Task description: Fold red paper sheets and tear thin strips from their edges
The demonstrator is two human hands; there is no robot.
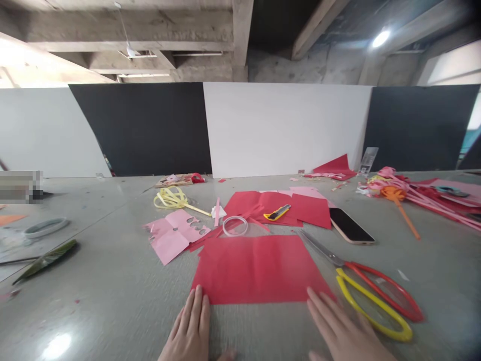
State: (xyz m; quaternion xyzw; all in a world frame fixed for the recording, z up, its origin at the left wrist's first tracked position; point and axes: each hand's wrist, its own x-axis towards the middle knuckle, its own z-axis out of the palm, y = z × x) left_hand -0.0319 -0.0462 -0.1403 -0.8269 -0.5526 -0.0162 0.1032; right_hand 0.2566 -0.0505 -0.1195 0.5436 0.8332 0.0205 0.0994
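A sheet of red paper [259,271] lies flat on the grey table in front of me, a faint crease down its middle. My left hand [190,323] rests at its near left corner, fingers stretched out with the tips on the edge. At the near right corner lies my right hand [336,323], its fingers flat and extended over the paper's edge; that corner is partly covered. Just right of the sheet are scissors [340,263] with one red and one yellow handle, their blades pointing to the sheet's far right corner.
Beyond the sheet lie more red paper [311,210], a yellow utility knife [277,212], a clear tape ring [235,226] and cut pink paper [176,233]. A phone [352,225] sits farther right. Paper flowers [394,193] lie at the right, a green leaf shape [48,260] at left.
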